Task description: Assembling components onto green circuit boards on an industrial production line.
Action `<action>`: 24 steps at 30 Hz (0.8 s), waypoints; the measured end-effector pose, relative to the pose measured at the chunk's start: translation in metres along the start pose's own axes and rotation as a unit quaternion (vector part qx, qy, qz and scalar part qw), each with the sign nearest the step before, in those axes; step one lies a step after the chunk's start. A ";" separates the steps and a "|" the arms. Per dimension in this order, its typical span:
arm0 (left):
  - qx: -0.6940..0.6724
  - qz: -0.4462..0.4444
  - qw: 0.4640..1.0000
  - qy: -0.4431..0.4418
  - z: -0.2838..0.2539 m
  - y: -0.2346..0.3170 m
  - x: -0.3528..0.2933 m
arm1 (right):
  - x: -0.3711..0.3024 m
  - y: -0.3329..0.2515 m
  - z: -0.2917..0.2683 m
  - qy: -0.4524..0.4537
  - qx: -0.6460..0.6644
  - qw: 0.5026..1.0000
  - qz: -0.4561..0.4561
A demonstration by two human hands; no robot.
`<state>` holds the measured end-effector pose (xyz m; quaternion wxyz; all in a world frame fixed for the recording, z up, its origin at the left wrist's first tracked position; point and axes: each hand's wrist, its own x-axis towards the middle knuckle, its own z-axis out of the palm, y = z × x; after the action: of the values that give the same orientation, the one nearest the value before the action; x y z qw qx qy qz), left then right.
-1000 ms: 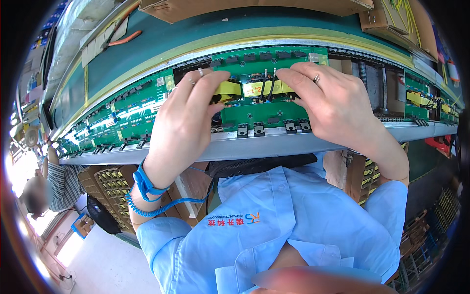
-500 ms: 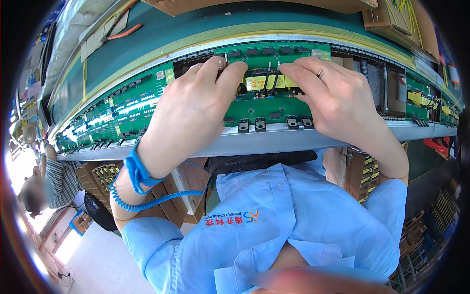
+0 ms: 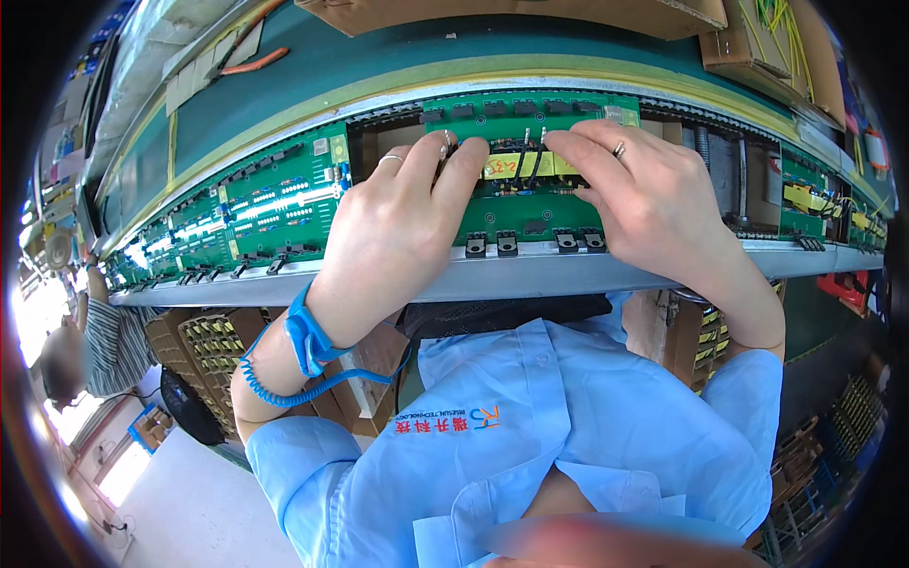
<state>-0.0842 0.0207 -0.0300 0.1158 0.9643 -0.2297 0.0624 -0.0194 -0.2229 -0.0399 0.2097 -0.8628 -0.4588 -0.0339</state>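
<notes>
2 hands, left hand (image 3: 402, 232) and right hand (image 3: 653, 204), press fingertips, not clamped, on the green circuit board (image 3: 530, 204) on the conveyor rail (image 3: 530, 275); we judge it light, stiff, fragile, best held by its edges.

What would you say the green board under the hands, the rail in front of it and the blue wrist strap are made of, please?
The green board looks like rigid laminate with a glossy green coating, judging by its sheen and mounted parts. The rail seems to be bare metal: grey, dully reflective. The wrist strap looks like woven fabric, its coiled cord glossy plastic or rubber.
</notes>
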 end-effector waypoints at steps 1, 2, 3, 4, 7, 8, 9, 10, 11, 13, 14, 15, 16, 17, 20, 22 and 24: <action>-0.019 -0.015 1.000 0.001 0.000 0.001 0.000 | -0.001 0.000 -0.001 0.003 -0.001 1.000 0.002; -0.018 -0.011 1.000 0.004 0.000 0.001 0.000 | -0.002 0.000 -0.002 0.006 -0.006 1.000 0.003; -0.025 -0.015 1.000 0.003 0.000 0.001 0.000 | -0.004 0.000 -0.002 0.007 -0.004 1.000 0.001; -0.030 -0.023 0.999 0.001 0.000 0.000 0.000 | -0.002 0.002 -0.002 0.008 0.002 1.000 -0.004; -0.047 -0.037 0.998 -0.018 -0.003 -0.005 -0.008 | 0.011 0.007 -0.036 0.022 0.115 0.993 -0.004; -0.048 -0.032 0.998 -0.012 -0.004 -0.005 -0.008 | 0.008 0.024 -0.052 0.083 0.157 0.984 0.004; -0.068 -0.023 0.997 -0.008 -0.007 -0.005 -0.006 | -0.002 0.042 -0.072 0.091 0.100 0.982 0.132; -0.091 -0.001 0.996 -0.005 -0.012 -0.004 0.002 | -0.011 0.066 -0.094 0.158 0.069 0.958 0.228; -0.124 -0.007 0.992 -0.018 -0.017 -0.003 0.005 | -0.016 0.104 -0.108 0.181 0.012 0.956 0.232; -0.177 -0.041 0.983 -0.001 -0.013 -0.008 -0.002 | -0.019 0.179 -0.126 0.040 -0.138 0.932 0.333; -0.231 -0.076 0.970 0.015 -0.011 -0.010 -0.003 | -0.020 0.203 -0.127 -0.039 -0.186 0.913 0.361; -0.249 -0.096 0.964 0.015 -0.011 -0.010 -0.003 | -0.021 0.220 -0.128 -0.118 -0.231 0.886 0.384; -0.250 -0.090 0.964 0.018 -0.010 -0.012 -0.004 | -0.028 0.246 -0.126 -0.114 -0.235 0.884 0.387; -0.253 -0.088 0.963 0.013 -0.008 -0.015 -0.004 | -0.039 0.275 -0.118 -0.125 -0.250 0.882 0.380; -0.270 -0.088 0.959 0.006 -0.005 -0.011 -0.002 | -0.037 0.305 -0.101 -0.148 -0.197 0.900 0.360; -0.249 -0.070 0.966 0.000 -0.005 -0.007 0.004 | -0.017 0.294 -0.100 -0.252 -0.115 0.920 0.276; -0.238 -0.062 0.969 0.002 -0.001 -0.003 0.006 | -0.011 0.283 -0.088 -0.194 -0.031 0.947 0.256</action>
<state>-0.0775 0.0215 -0.0283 0.3460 0.9213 -0.1775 0.0011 0.2135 -0.4047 -0.0565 0.0916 -0.9472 -0.2530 0.1744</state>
